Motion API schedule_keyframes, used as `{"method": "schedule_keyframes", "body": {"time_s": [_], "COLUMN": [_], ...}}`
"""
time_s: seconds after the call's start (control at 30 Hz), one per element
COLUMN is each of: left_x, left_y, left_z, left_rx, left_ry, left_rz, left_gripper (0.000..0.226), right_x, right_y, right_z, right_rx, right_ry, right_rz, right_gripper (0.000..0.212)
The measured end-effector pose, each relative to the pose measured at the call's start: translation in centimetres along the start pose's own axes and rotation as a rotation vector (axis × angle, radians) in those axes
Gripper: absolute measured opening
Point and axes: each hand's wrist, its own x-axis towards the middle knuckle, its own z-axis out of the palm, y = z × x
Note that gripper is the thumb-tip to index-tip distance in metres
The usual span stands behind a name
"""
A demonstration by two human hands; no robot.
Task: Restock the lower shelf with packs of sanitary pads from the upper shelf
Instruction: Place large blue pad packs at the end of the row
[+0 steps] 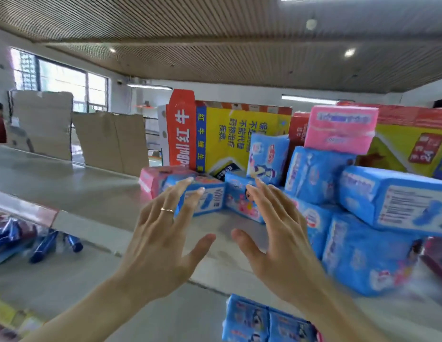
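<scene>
hands: 2, left (163,233) and right (276,233) spread, empty | pink packs (339,129): 2

I see a pale grey upper shelf (74,191) with a red strip (25,209) along its front edge at the left. Toward its right end, packs of sanitary pads (363,257) are bright blue with white and pink print. One pink pack (339,129) sits on top of the pile, another pink pack (155,180) lies at the left of the group. Behind them stands a carton (230,137), yellow with a red side panel, white lettering and blue characters. My left hand (160,243) wears a thin gold ring (167,210). Brown cardboard sheets (111,141) stand at the back left.
</scene>
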Motion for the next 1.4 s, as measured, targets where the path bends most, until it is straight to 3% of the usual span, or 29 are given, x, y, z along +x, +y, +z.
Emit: {"method": "schedule_keyframes", "body": {"time_s": [0.13, 0.5, 0.7, 0.93, 1.23, 1.4], "left_x": [1.2, 6.0, 9.9, 12.7, 11.7, 11.6], "left_y": [-0.7, -7.0, -11.1, -12.7, -13.3, -13.6], "left_z": [1.4, 4.0, 4.8, 6.7, 8.7, 8.7], "left_rx": [0.0, 0.005, 0.029, 0.077, 0.136, 0.095], "left_ry": [-0.035, -0.173, -0.173, -0.148, -0.277, -0.271], "left_rz": [0.019, 0.032, 0.145, 0.296, 0.115, 0.125], "left_gripper": [0.071, 0.076, 0.074, 0.075, 0.095, 0.086], "right_x": [0.7, 4.0, 9.7, 14.5, 12.3, 12.3], "right_y": [0.8, 0.7, -0.9, -0.2, 2.3, 1.8], "right_z": [1.1, 3.6, 5.0, 9.6, 12.5, 12.8], "right_rx": [-0.008, -0.066, -0.129, -0.194, -0.189, -0.18], "right_ry": [-0.054, 0.034, 0.151, 0.063, -0.1, -0.058], "right_rz": [0.031, 0.1, 0.029, 0.04, 0.208, 0.109], "right_gripper": [0.078, 0.069, 0.063, 0.067, 0.077, 0.076]}}
